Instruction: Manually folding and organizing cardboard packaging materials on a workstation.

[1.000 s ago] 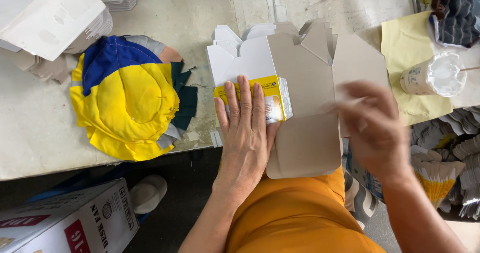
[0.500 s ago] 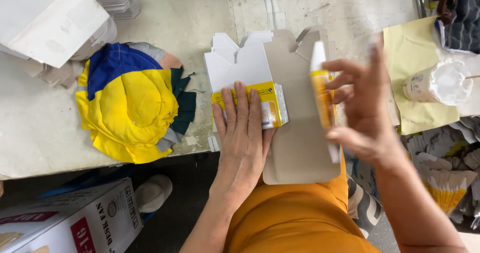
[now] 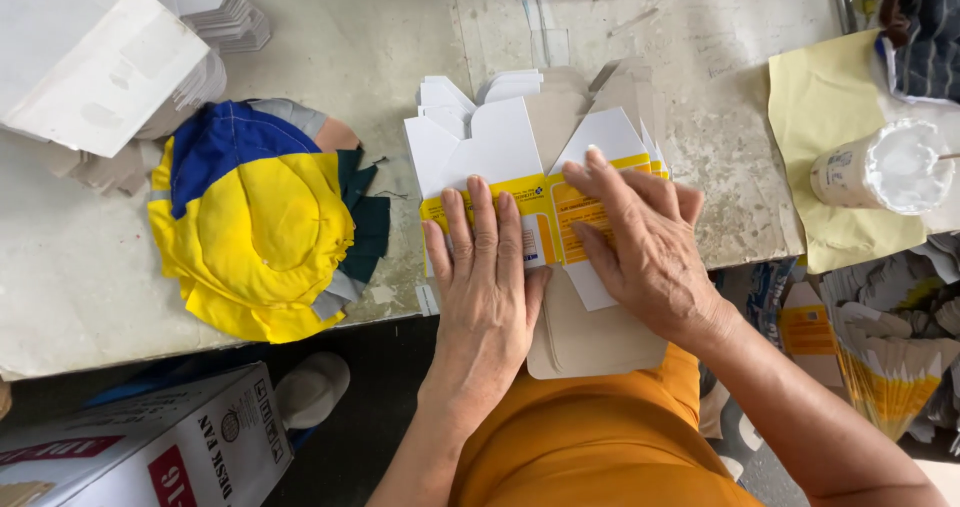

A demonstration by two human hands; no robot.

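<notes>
We are pressing a flap of the flat carton [image 3: 560, 227] down, left hand [image 3: 487, 267] and right hand [image 3: 640, 242] both spread flat, gripping nothing; the carton is lying unerected on the desk [image 3: 400, 57].

The left hand [image 3: 487, 267] lies flat, palm down, fingers [image 3: 480, 217] straight and close together, at the tabletop [image 3: 400, 37] edge. The right hand [image 3: 640, 247] lies just beside it, palm down, fingers spread, its forearm angling in from the lower right.

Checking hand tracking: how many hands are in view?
2. The left hand lies flat on the white-and-yellow carton blank; the right hand presses the folded panel beside it. No other hands show.
</notes>
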